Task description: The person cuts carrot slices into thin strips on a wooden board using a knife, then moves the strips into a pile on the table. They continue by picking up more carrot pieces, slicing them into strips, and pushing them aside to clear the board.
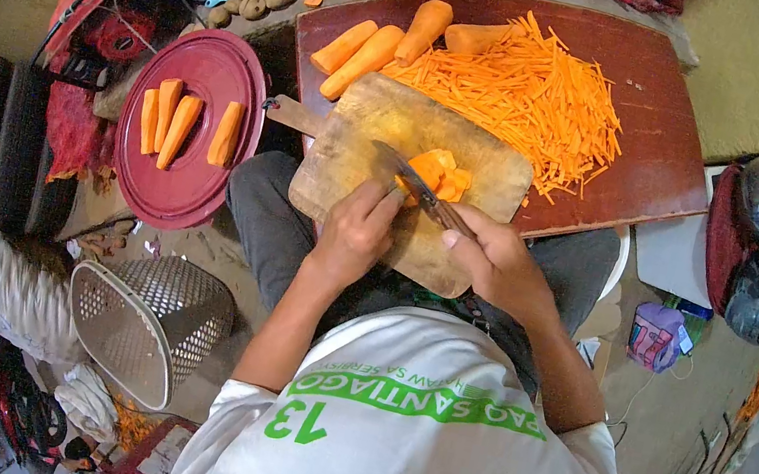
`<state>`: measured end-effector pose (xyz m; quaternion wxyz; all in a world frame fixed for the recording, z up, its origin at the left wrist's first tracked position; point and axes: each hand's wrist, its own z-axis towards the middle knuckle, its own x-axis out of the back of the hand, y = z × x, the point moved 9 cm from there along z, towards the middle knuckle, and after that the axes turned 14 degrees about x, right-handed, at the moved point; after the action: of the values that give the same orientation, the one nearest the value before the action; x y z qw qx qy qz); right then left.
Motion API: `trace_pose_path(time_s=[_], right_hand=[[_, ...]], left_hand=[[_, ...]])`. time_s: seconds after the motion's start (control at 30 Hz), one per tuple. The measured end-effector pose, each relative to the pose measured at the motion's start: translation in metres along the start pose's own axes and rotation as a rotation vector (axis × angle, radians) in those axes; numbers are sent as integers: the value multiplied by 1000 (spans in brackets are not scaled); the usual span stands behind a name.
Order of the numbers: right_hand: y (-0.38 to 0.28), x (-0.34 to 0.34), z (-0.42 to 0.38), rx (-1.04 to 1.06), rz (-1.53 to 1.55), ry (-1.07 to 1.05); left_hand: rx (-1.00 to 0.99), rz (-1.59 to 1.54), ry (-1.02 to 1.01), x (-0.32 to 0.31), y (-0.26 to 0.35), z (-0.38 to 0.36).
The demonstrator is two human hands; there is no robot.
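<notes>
A: Head view. The right hand [497, 263] is wrapped tight on the knife [419, 183] handle, blade lying across the carrot slices [438, 174] on the board [394, 153]. The left hand [359, 228] has its fingertips pressed together on the near end of those slices, right at the blade.

B: So where's the risk?

A: My guess: those fingertips sit touching the edge side, so a slip on the stacked slices could nick them. The stack could also slide, being several thin pieces. And the board rests on the person's lap against the red tray [657, 134], so it might tip.

B: What else is around?

A: A pile of strips [526, 95] and whole carrots [372, 48] on the tray; carrot pieces [178, 122] on the round lid [194, 194] to the left; a mesh basket [147, 318] below it.

B: Any writing?

A: The shirt [423, 448] shows a green "13" and "SANTIAGO", upside down here. The smaller line above is too blurred to read.
</notes>
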<state>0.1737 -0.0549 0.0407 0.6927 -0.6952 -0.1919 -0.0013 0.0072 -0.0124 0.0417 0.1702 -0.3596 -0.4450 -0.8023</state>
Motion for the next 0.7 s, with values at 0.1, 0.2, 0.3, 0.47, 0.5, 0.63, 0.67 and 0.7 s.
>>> trace_pose_path(time_s=[0.1,0.2,0.3,0.47,0.5,0.63,0.67,0.7], right_hand=[[-22,6,-2,115,-35,31],[-30,6,-6,57,-38,9],[-31,3,-6,9,-31,-22],[-30,-1,-5,97,-80,3],[-23,-4,-5,78,-90,-8],[3,-13,1,-11,-148,-98],[7,-15,2,-35,-162,-132],[9,-16,4,-30,-206,-132]], left_hand=[[-4,-2,1,0,-3,-1],[3,-1,-15,-1,-1,1],[6,3,-13,0,-3,-2],[-12,-3,3,0,-3,-3],[-7,-5,-7,1,-2,-2],[31,15,-48,-3,-5,-5],[9,5,-16,-2,-4,-5],[-18,-4,15,-1,-2,-4]])
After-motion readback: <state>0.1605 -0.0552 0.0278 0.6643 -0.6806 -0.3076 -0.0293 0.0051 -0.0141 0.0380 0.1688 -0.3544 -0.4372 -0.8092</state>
